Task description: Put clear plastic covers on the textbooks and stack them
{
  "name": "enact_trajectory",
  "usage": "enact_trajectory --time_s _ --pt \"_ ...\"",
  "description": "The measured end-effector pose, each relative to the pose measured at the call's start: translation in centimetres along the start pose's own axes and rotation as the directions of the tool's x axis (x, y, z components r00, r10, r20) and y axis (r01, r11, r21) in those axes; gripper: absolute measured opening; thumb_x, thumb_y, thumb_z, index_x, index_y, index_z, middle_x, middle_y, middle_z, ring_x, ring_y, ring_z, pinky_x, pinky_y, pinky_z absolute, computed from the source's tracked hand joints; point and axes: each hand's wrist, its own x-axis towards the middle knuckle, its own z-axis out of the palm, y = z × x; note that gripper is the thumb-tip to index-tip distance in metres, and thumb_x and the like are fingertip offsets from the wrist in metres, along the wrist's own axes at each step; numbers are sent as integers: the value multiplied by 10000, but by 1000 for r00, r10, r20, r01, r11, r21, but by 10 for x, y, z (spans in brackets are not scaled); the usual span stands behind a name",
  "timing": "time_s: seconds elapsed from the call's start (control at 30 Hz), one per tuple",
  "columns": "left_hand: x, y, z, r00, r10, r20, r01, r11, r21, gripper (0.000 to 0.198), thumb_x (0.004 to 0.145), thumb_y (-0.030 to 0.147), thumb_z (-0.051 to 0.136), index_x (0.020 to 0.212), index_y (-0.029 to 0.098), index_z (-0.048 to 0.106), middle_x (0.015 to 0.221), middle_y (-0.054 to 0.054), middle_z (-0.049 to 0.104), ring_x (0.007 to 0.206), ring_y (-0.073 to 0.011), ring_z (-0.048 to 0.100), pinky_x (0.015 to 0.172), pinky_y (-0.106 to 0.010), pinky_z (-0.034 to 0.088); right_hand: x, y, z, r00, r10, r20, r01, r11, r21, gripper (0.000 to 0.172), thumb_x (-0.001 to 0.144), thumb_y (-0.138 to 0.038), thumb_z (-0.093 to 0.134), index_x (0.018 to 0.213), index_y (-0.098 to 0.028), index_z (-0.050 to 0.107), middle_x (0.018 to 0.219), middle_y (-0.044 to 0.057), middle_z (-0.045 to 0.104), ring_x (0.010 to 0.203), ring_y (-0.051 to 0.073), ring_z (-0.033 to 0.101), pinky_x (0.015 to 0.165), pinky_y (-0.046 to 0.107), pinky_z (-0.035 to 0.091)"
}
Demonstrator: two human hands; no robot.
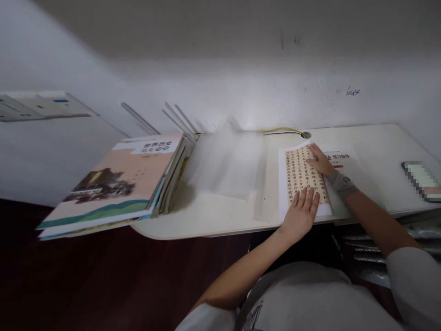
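A book [295, 161] printed with columns of brush-style Chinese characters lies on the white desk, partly over another printed cover or page [344, 161] to its right. My left hand [300, 212] rests flat on its lower part, fingers stretched out. Higher up, at the right side of the same printed face, my right hand [320, 160] presses with its fingers spread. A grey band with a small dark face [344, 181] circles my right wrist. To the left of the book, a crumpled translucent plastic sheet [227, 161] covers part of the desktop.
A thick stack of textbooks [117, 179] overhangs the desk's left end. Yellow and black cables [285, 129] enter a round hole [306, 134] near the wall. A phone [422, 180], its screen pixelated, lies at the far right. A socket panel [41, 106] is on the left wall.
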Motion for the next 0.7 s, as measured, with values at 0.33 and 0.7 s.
enact_trajectory --time_s 0.33,0.7 --pt "-10 -1 -7 998 -54 -12 55 998 21 495 930 178 366 1413 70 353 1470 -192 357 1368 -312 320 1082 -502 310 -6 1 7 999 -27 40 31 993 -113 678 743 -372 567 1383 -180 456 1542 64 247 1411 323 212 1133 499 263" --pt "-10 0 2 997 -55 55 56 998 -3 483 930 164 376 1409 103 371 1455 -186 385 1358 -274 351 1082 -461 318 -7 -1 9 999 -18 42 23 995 -102 672 773 -426 540 1388 -172 443 1541 76 252 1422 290 190 1148 460 234"
